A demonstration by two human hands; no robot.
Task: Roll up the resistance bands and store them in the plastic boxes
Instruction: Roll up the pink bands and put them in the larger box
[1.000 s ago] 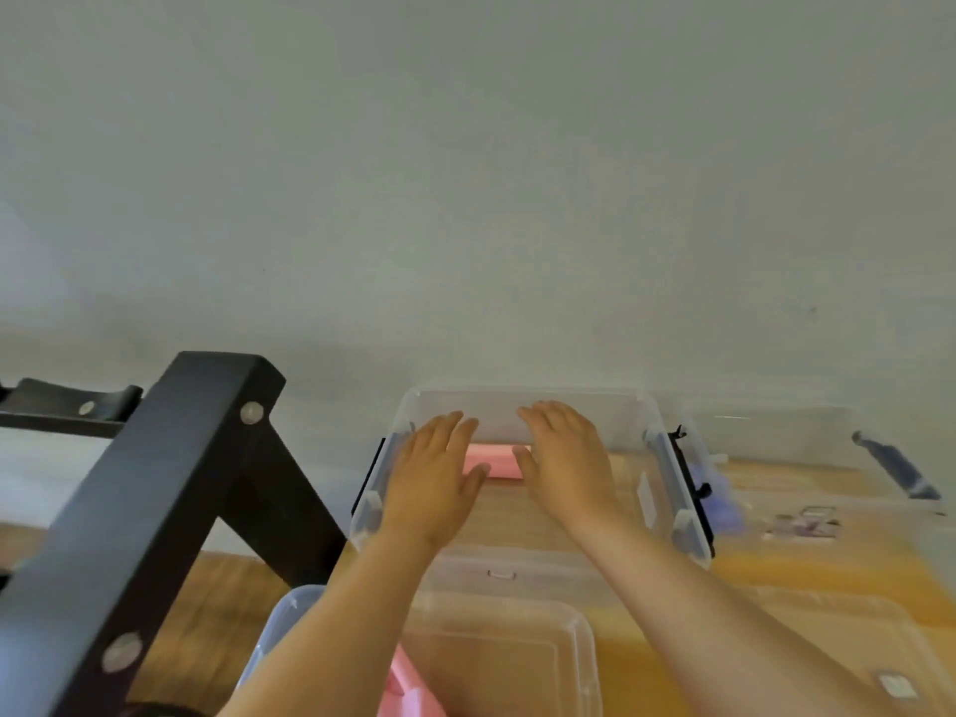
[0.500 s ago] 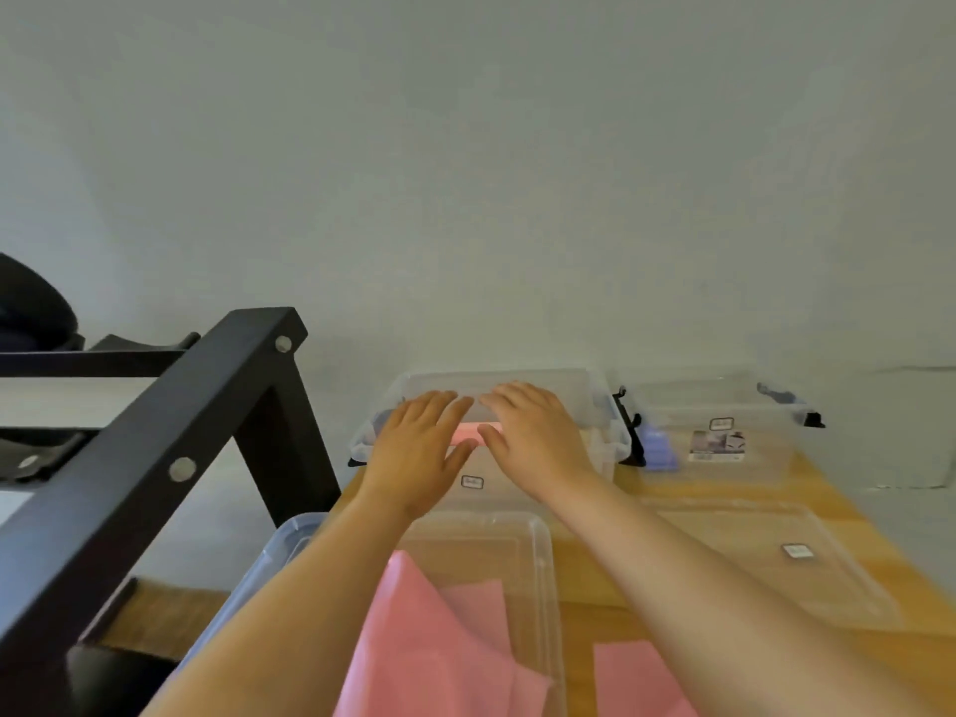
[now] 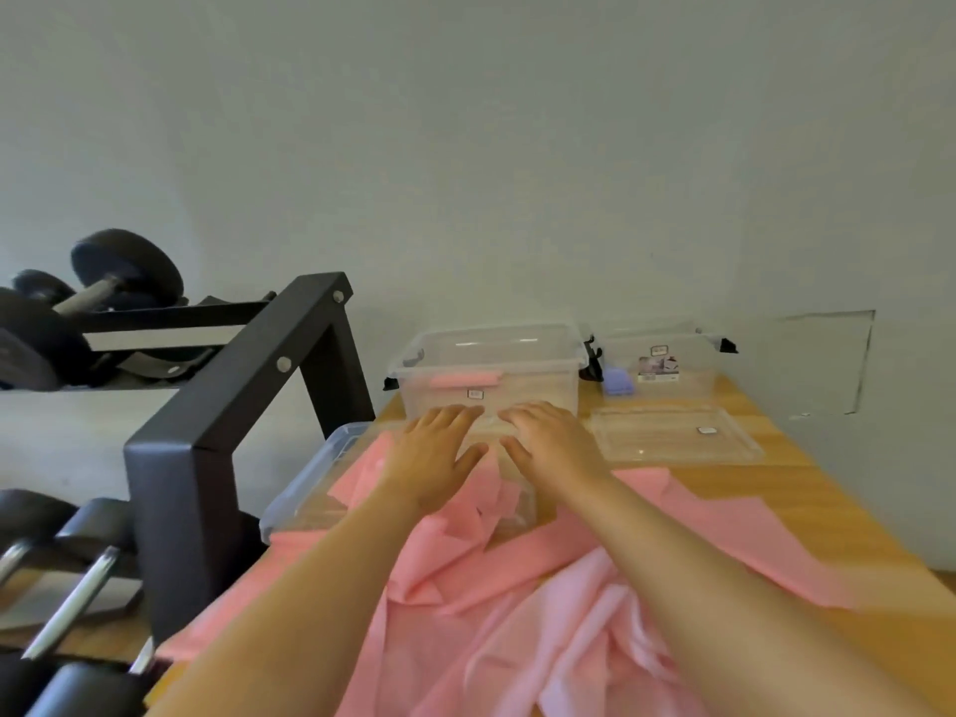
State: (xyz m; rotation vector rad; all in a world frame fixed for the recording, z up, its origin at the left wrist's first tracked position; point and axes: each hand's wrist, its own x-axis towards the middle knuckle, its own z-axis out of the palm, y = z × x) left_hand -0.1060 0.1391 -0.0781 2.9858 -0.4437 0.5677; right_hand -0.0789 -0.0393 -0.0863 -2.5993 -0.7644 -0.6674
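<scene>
A rolled pink band (image 3: 465, 379) lies inside the clear plastic box (image 3: 564, 337) at the back of the wooden table. My left hand (image 3: 432, 458) and my right hand (image 3: 551, 441) hover side by side in front of that box, fingers straight, holding nothing. Beneath them a second clear box (image 3: 305, 486) holds part of a loose pink resistance band (image 3: 517, 602), which spills out in crumpled folds across the near table. A third box (image 3: 693, 349) at the back right holds a purple item (image 3: 618, 380).
A flat clear lid (image 3: 672, 437) lies on the wooden table (image 3: 807, 489) to the right of my hands. A black dumbbell rack (image 3: 207, 421) with dumbbells (image 3: 124, 274) stands close on the left. A grey wall runs right behind the boxes.
Both hands have drawn back out of the far box toward me, leaving the pink roll inside it. The view has tilted down, and the loose pink band and near table now show.
</scene>
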